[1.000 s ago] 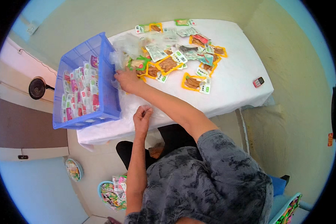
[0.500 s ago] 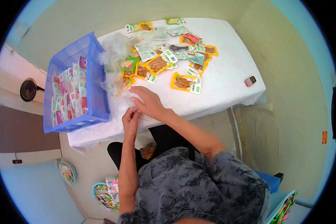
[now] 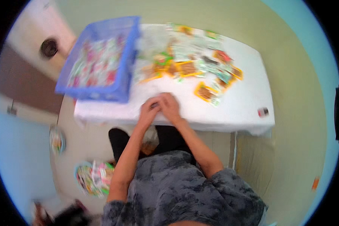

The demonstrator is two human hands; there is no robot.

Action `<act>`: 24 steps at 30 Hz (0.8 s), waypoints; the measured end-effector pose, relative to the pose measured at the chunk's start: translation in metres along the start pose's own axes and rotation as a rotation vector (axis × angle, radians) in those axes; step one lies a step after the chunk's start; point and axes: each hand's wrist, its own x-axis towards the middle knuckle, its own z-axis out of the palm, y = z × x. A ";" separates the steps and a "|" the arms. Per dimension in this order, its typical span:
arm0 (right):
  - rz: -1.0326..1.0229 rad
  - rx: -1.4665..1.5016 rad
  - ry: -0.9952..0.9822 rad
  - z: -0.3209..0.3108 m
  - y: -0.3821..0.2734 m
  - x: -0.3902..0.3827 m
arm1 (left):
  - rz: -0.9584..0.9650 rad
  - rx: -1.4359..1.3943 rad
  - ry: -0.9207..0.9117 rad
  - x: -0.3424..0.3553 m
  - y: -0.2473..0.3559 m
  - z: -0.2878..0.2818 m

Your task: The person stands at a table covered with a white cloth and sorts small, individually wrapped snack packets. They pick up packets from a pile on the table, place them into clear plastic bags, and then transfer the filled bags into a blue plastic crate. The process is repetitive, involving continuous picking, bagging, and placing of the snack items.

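Note:
My left hand (image 3: 148,110) and my right hand (image 3: 170,106) meet over the near edge of the white-covered table (image 3: 237,113). Both sets of fingers are bent and pressed together. A small dark spot shows between them, too blurred to name. Beyond my hands lie several flat food packets, among them a yellow-edged packet with brown contents (image 3: 187,69) and another yellow-edged packet (image 3: 206,92), nearer on the right. Hazy clear plastic (image 3: 153,43) lies between these packets and the blue crate.
A blue plastic crate (image 3: 133,56) full of small white and pink packets (image 3: 96,62) stands at the table's left. A small red and black box (image 3: 263,112) lies near the right edge. On the floor at left are a basin (image 3: 77,177) of packets and a smaller basin (image 3: 63,141).
My hands have come away from the clear plastic beside the crate and drawn together at the table's near edge. The whole view has shifted and is blurred.

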 end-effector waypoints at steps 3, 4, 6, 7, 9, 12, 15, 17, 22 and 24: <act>0.151 0.141 -0.047 -0.005 0.028 -0.005 | 0.115 0.084 0.011 0.010 -0.014 0.012; 0.069 0.152 -0.063 -0.005 0.027 -0.005 | 0.261 0.174 0.050 0.009 -0.022 0.014; 0.076 0.191 -0.083 -0.015 0.005 -0.004 | 0.266 0.163 0.207 -0.002 -0.016 0.034; 0.078 0.216 -0.061 -0.024 0.010 -0.003 | 0.212 0.312 0.234 -0.012 0.005 0.046; 0.044 0.326 -0.010 -0.024 0.014 -0.005 | 0.309 0.456 0.358 -0.027 0.033 0.060; 0.040 0.336 0.054 -0.024 0.014 0.003 | 0.503 0.536 0.275 -0.052 0.051 0.060; 0.086 0.262 0.135 -0.021 0.010 0.011 | 0.583 0.576 0.166 -0.071 0.059 0.058; 0.107 0.220 0.171 -0.022 0.009 0.012 | 0.552 0.481 0.154 -0.081 0.054 0.054; 0.138 0.145 0.158 -0.023 0.008 0.025 | 0.452 0.465 0.093 -0.091 0.039 0.041; 0.145 0.053 0.189 -0.023 0.007 0.026 | 0.478 0.455 0.093 -0.093 0.025 0.034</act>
